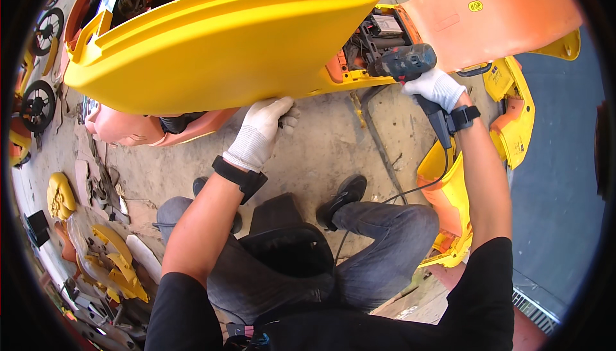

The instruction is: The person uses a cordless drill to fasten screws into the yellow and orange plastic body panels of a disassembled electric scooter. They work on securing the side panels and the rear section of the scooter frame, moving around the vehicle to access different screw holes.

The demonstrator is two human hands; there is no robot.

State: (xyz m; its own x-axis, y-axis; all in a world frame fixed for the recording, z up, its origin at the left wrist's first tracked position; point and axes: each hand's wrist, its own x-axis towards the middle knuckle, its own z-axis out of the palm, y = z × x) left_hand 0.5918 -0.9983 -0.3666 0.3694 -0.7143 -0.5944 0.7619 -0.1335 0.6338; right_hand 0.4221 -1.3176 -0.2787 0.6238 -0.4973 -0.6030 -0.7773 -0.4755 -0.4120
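In a white glove, my right hand (pixel 435 89) is wrapped round the grip of a dark power drill (pixel 404 61) with a cord. The drill points left, its front end over the yellow rim of an open compartment (pixel 372 42) holding cables and a silver box. My left hand (pixel 258 134), also gloved, is closed just under the lower edge of a large curved yellow body panel (pixel 224 49). A small dark bit shows at its fingers, too little to name. Behind the panel are dark inner parts and wires of the vehicle.
An orange flap (pixel 487 14) stands raised at the far right. Yellow and orange body parts (pixel 513 113) lie at the right. The drill's cord (pixel 420 187) runs down past my knee. Loose scraps and yellow pieces (pixel 115 261) lie on the left, with wheels (pixel 38 106) beyond.
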